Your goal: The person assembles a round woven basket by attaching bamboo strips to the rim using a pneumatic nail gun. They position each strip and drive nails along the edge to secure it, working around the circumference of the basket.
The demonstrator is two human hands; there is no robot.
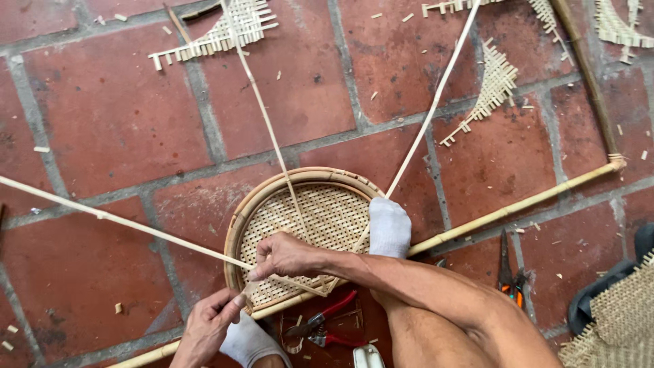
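- Nearest, at the bottom edge: left hand, fingers pinched shut on the near end of a long pale rattan strip that runs away up-left across the floor.
- Beside it: a white-socked foot pressing on a bamboo pole that passes under the tray and out to the right.
- Red-handled pliers lying on the tiles, just below the tray rim.
- Right hand resting on the near rim of the round woven bamboo tray, fingers closed on the same strip where it meets the rim.
- Tray flat on the brick floor, middle of view, held by a second white-socked foot on its right edge.
- Progress, as judged: woven mat finished and seated inside the hoop; rim lashing apparently underway only at the near edge, most of the circumference left unbound.
- Farther right: orange-handled cutters on the tiles; a corner of another woven mat at the frame edge.
- Two more loose strips rising from the tray toward the top, three long strips in all.
- Farthest: trimmed woven offcuts strewn along the top, about four, plus a darker stick at upper right.
- Counts: two hands, two socked feet, one tray, two cutting tools.
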